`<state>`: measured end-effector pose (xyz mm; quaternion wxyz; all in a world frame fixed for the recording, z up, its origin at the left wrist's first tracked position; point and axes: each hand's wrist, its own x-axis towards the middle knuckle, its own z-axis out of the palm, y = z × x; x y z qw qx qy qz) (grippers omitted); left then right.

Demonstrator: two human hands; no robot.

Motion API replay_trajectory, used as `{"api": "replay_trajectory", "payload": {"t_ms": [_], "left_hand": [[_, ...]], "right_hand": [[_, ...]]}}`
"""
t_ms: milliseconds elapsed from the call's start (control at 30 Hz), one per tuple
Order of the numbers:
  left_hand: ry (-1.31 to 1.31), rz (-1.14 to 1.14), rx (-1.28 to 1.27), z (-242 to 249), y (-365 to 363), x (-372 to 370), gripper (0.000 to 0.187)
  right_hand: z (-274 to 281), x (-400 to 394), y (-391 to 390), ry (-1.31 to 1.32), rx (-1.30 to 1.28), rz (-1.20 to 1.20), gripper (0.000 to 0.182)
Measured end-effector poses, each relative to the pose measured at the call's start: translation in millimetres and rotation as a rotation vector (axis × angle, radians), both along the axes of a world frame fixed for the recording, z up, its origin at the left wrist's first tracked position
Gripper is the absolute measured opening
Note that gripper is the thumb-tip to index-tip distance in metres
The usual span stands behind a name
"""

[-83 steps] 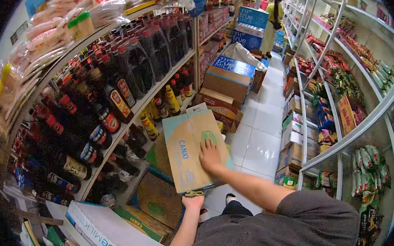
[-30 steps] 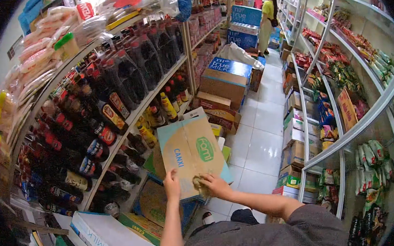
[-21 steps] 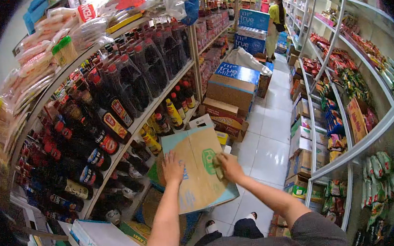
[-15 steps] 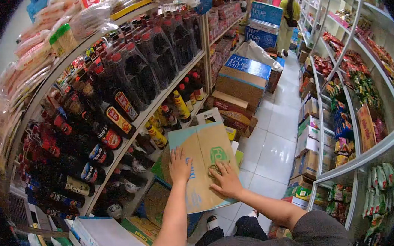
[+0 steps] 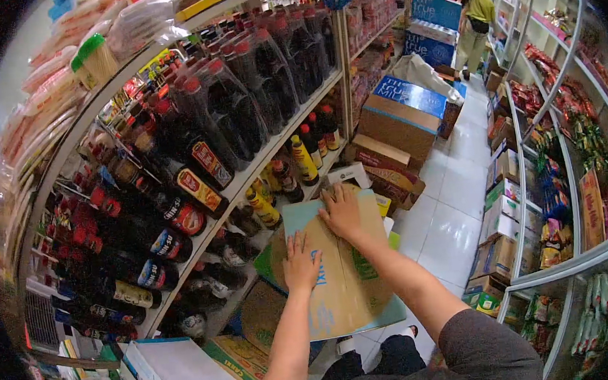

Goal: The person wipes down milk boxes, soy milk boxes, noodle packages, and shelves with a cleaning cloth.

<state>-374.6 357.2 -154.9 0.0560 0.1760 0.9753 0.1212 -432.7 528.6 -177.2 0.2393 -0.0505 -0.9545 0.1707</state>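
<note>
A brown cardboard box (image 5: 351, 293) with pale blue corners and blue lettering is below me, its top facing up. My left hand (image 5: 301, 265) lies on the left part of that top, fingers spread. Near the far edge, my right hand (image 5: 341, 212) rests on the cardboard around the middle seam, fingers stretched out. My right forearm covers most of a green printed mark. Neither hand is wrapped around anything.
On the left, a shelf (image 5: 278, 138) carries rows of dark sauce bottles (image 5: 227, 117). More cartons (image 5: 402, 121) stand along the tiled aisle (image 5: 447, 193). Packets fill the racks (image 5: 557, 184) on the right. A person (image 5: 478, 19) stands far down the aisle.
My right hand has moved from the green mark up to the far edge of the box top. My left hand stays on the left part. The whole view has shifted slightly.
</note>
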Motion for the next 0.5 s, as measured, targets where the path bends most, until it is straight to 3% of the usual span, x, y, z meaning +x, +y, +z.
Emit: {"api": "replay_trajectory", "payload": {"t_ms": [67, 200, 267, 333, 500], "left_hand": [[0.013, -0.013, 0.090, -2.9, -1.0, -1.3, 0.056], [-0.001, 0.019, 0.080, -5.8, -1.1, -5.3, 0.057], [0.035, -0.002, 0.033, -9.3, 0.1, -2.6, 0.057], [0.053, -0.007, 0.093, -10.9, 0.1, -3.6, 0.057], [0.092, -0.014, 0.121, -6.6, 0.8, -1.4, 0.056]], "right_hand": [[-4.3, 18.9, -14.0, -0.063, 0.024, -0.012, 0.050], [9.7, 86.2, -16.6, -0.131, -0.076, 0.249, 0.048], [33.4, 126.8, -9.1, -0.136, -0.148, 0.138, 0.046], [20.6, 143.2, 10.8, -0.071, -0.028, 0.025, 0.042], [9.1, 84.5, 40.8, 0.059, -0.113, -0.069, 0.036]]}}
